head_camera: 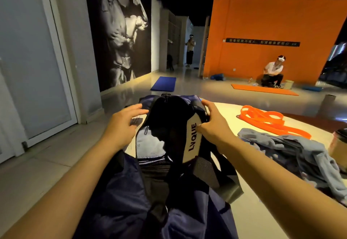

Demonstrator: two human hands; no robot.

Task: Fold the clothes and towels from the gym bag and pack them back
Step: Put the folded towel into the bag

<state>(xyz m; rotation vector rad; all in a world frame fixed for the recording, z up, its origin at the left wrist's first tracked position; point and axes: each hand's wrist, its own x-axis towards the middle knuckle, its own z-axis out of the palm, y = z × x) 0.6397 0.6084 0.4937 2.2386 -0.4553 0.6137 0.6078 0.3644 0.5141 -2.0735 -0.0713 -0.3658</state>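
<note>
Gym bag [150,191] on counter [225,111] edge, mouth open. Left hand [124,124] open at left rim; right hand [212,124] pinches right rim. Bag soft, floppy: hold rims. Crumpled towel [293,150] right, light, limp.

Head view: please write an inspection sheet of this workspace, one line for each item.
Surface: pale table, bare in the middle.
Job's things: navy gym bag open; crumpled blue-grey garment lies unfolded on the table.
Clutter: orange resistance bands; a cup at the right edge.
Grippers: left hand open, beside the bag's opening; right hand grips the bag's white strap.
Cables: nothing seen.
Surroundings: blue mat and orange mat on the floor; two people at the back.
</note>
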